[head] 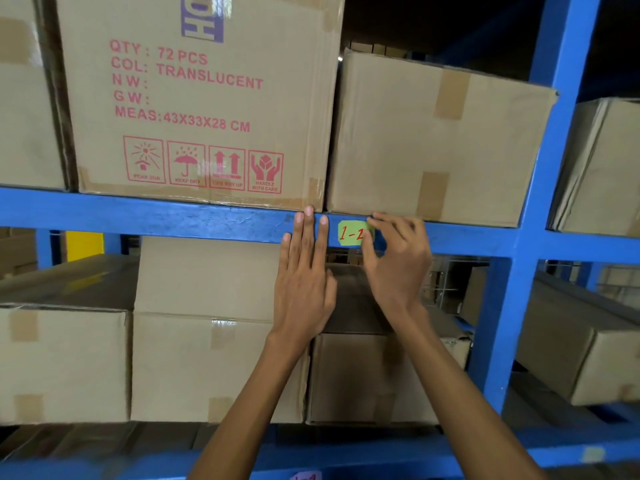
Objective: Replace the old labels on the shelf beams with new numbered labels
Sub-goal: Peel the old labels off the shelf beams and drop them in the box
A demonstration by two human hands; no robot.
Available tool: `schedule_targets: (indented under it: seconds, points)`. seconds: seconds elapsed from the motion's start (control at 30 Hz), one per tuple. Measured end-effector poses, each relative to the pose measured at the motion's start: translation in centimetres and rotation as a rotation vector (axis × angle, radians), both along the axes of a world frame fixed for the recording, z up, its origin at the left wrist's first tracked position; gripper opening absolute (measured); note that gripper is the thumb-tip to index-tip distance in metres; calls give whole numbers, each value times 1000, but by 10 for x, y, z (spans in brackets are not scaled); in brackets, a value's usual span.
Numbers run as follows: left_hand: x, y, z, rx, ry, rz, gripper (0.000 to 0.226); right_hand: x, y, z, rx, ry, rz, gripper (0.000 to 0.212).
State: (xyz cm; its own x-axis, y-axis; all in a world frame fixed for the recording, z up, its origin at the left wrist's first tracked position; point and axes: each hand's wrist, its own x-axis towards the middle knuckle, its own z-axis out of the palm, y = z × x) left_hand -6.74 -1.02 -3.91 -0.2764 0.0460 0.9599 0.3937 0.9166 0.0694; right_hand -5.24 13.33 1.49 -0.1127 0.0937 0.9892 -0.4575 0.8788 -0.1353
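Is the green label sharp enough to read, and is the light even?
Head view: the green label is sharp and its red "1-" is legible, the rest covered by the right hand. Head view: the light is even on the printed box, nearly black towards the top right. The wide lens bows the blue beam.

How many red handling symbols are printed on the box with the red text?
4, in one row low on the box, left to right: sun symbol, umbrella symbol, arrows symbol, hands symbol. None looks hidden on this side.
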Motion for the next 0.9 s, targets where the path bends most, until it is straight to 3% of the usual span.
schedule_targets:
  seconds: [0.47,0.67,0.83,0.9]
  points:
    - [3,10,2,31,-28,19,97,20,0,-7,127,-188,-11,9]
    - [1,27,1,119,-41,19,98,39,22,-3,40,-220,157,10]
    - [-1,63,-5,103,-49,-38,97,44,59,4,-161,-182,199,37]
    - [-2,85,-7,95,-56,-47,95,45,79,3,-195,-195,218,35]
